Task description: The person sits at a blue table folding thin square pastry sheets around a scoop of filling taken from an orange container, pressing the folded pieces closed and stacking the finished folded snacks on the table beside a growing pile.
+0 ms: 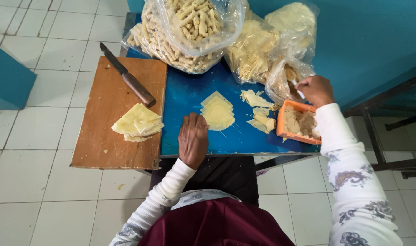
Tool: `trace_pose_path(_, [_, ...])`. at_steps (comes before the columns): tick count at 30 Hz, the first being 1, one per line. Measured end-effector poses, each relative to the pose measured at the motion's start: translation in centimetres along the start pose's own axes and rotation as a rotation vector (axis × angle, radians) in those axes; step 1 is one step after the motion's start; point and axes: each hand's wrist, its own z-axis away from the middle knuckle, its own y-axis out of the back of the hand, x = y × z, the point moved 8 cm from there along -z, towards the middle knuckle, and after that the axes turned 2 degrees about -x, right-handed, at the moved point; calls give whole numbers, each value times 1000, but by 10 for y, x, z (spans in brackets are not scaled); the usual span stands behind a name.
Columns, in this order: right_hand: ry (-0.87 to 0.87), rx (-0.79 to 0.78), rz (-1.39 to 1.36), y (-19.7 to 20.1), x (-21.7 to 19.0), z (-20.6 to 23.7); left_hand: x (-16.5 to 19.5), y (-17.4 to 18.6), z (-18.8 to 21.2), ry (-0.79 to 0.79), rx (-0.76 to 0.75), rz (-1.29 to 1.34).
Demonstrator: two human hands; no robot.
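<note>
Flattened on the blue table (190,98), the left hand (193,139) is laid just beside the yellow wrapper (218,113); the right hand (314,89) is clenched on a small white utensil (300,93) above the orange tub (298,122).

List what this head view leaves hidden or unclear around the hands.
- Right hand: fingertips curl around a small white object; what it is cannot be told.
- Orange plastic tray: pale filling blurred, far side hidden by sleeve.
- Left hand: palm down on blue table, underside hidden.
- Clear bags: tops cut off by frame edge.
</note>
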Motion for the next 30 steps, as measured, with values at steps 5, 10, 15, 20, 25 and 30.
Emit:
trace_pose_path(5, [10,-6,-33,-4,-11,0,2,2,0,-12,14,21])
trace_pose_path(10, [-60,-58,-313,10,17,9,6,5,0,-34,24,114])
trace_pose_path(15, [45,-50,-320,12,32,15,4,-1,-4,43,-32,146])
trace_pose_path(20, [20,-167,-553,6,35,16,6,6,-6,26,14,238])
trace_pose_path(25, [66,-358,-356,-13,7,23,0,8,-5,48,24,360])
trace_pose_path(30, [324,-637,-266,-84,-53,40,-9,-1,-4,141,5,466])
